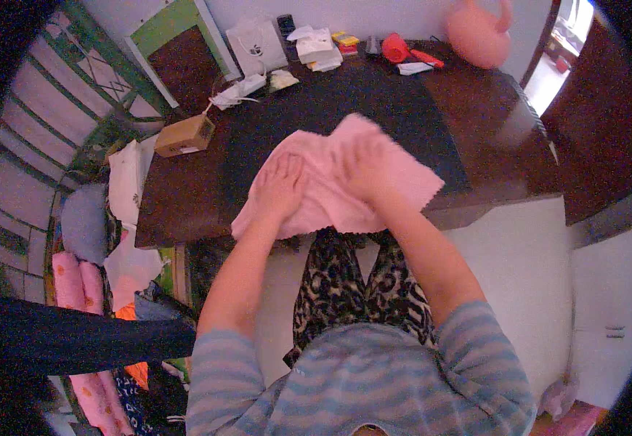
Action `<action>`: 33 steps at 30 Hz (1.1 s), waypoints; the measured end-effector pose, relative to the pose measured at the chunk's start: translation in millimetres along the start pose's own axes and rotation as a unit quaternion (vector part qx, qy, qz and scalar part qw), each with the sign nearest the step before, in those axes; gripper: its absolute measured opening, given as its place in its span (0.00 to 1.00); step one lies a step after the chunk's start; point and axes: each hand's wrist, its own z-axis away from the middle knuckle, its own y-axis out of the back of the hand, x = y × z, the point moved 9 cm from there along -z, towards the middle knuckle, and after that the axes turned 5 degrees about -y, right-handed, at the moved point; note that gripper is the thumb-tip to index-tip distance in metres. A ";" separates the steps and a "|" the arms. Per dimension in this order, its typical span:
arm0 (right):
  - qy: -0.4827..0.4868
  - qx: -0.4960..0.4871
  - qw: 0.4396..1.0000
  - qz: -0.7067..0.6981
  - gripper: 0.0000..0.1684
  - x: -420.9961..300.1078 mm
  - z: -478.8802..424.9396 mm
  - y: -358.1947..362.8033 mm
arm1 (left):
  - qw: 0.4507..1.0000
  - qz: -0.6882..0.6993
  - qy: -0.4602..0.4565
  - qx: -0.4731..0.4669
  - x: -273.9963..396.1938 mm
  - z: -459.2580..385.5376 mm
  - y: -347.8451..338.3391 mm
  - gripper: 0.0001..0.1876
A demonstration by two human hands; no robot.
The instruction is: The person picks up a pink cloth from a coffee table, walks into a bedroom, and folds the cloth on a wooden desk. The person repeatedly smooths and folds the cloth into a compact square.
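A pink cloth (316, 207) with a scalloped edge lies spread and wrinkled over a black mat (408, 109) on a dark wooden desk (180, 201). Its near edge reaches the desk's front edge. My left hand (283, 182) rests palm down on the left part of the cloth, fingers slightly apart. On the right part, my right hand (362, 169) is blurred and lies flat on the fabric, palm down. Neither hand shows a grip on the cloth.
Along the desk's back stand a white paper bag (256, 49), tissues (316, 46), a red hair dryer (397, 50) and a pink rounded object (479, 38). A cardboard box (185, 136) sits at the left, near a white power strip (245, 86). Dark fabric (92, 340) hangs at lower left.
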 end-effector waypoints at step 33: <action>-0.018 -0.004 0.997 -0.073 0.37 7.1 -114.0 -47.5 | 0.995 0.070 0.024 0.065 -40.5 -120.5 -19.2 0.35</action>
